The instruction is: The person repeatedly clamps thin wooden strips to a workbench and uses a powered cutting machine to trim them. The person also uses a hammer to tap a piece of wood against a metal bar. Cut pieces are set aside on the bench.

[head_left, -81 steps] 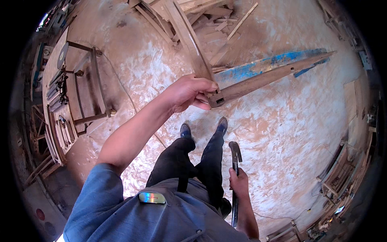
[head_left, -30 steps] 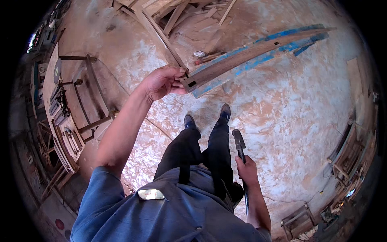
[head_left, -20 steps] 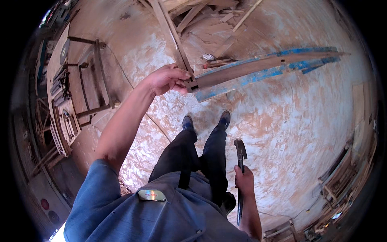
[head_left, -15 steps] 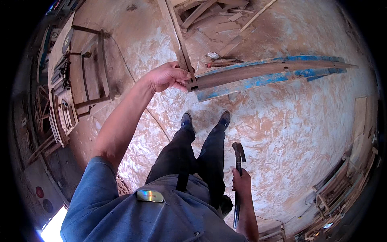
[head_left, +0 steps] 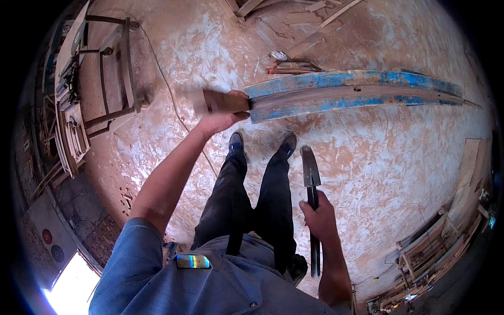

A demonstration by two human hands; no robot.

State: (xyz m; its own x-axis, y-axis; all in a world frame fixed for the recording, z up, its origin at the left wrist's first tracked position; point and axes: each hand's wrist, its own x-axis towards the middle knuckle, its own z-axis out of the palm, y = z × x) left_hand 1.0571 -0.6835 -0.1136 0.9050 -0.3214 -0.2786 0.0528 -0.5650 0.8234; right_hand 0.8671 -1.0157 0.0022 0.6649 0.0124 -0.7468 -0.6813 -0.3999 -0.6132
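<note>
My left hand is closed around a brown wooden piece, fingers and thumb on either side of it. That piece is partly blurred and meets the left end of a long bare wooden bar. I cannot tell whether the two are joined. The bar lies lengthwise between two boards with worn blue paint, reaching far to the right. My right hand grips a hammer by its dark handle, head upward, low on the right and apart from the wood.
A wooden frame with tools and offcuts beside it stands at the left. Scrap wood and a small pile of tools lie on the floor beyond. A cable crosses the floor. More timber is stacked at the right.
The wooden piece in my left hand has swung from pointing away to a foreshortened position at the left. My right hand has risen slightly, and the hammer's head has turned.
</note>
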